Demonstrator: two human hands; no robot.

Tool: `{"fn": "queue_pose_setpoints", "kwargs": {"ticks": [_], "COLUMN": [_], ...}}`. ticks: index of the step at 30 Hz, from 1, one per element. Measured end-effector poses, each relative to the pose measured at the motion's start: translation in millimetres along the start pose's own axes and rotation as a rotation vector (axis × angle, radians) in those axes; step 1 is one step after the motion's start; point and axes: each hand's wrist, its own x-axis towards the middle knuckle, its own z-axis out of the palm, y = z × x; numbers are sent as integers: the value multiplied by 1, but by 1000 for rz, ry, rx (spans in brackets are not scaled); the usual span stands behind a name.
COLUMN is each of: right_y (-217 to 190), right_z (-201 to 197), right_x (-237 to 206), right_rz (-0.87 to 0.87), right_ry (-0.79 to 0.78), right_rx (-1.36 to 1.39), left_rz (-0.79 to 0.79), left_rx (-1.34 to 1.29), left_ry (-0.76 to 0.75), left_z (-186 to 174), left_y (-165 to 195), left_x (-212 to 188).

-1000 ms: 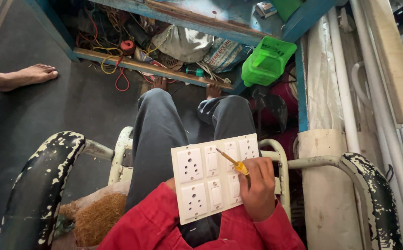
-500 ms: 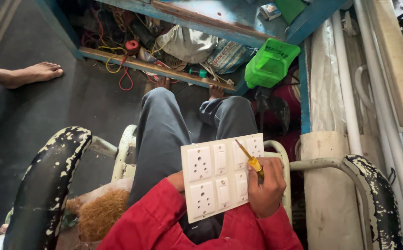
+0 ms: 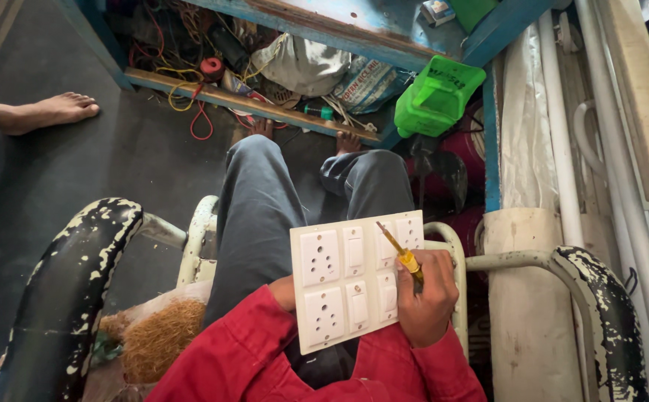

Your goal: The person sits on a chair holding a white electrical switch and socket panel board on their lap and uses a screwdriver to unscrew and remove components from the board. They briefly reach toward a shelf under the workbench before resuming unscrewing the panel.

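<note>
Bottom centre of frame: red sleeves come in from the lower edge. Left hand is mostly hidden behind the white switch-and-socket plate; only a bit of wrist shows at the plate's left edge, so cannot tell how its fingers sit, though it appears to prop the plate from behind. Plate sits tilted over the lap, lower centre, face up: two sockets on the left, rocker switches in the middle and right.

Right hand is at the plate's right edge, fingers curled tight around a yellow-handled screwdriver. Shaft points up-left, tip on the upper right part of the plate.

Under the plate: grey trousers, knees toward frame centre, bare feet up by a wooden ledge. Worn chair armrests, black with flaked white paint, at lower left and lower right. Coir-like brown bundle lower left, beside the thigh.

Further up: green plastic case upper right of centre, tangle of wires under a blue bench at top. Another person's bare foot on the dark floor, upper left.
</note>
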Motion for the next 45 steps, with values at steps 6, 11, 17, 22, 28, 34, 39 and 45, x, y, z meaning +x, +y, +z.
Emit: {"fn": "queue_pose_setpoints", "kwargs": {"ticks": [6, 11, 17, 22, 28, 34, 39, 45], "right_y": [1, 3, 6, 13, 25, 33, 37, 41], "right_z": [1, 2, 6, 14, 23, 24, 24, 20], "right_x": [-1, 2, 14, 32, 45, 42, 36, 41], "right_rz": [2, 94, 109, 112, 298, 398, 392, 425], "right_ry": [-11, 58, 124, 92, 24, 72, 123, 110], "right_rx": [5, -37, -58, -15, 77, 128, 162, 85], "left_rz": [20, 125, 249, 273, 255, 170, 236, 400], "left_rx": [22, -152, -183, 27, 310, -65, -30, 665], "left_ry": [-2, 137, 342, 418, 457, 576, 600, 943], "left_z": [26, 56, 72, 47, 21, 23, 27, 36], "left_y": [13, 35, 55, 71, 92, 80, 78, 111], "left_x": [-9, 7, 4, 7, 15, 18, 15, 20]}}
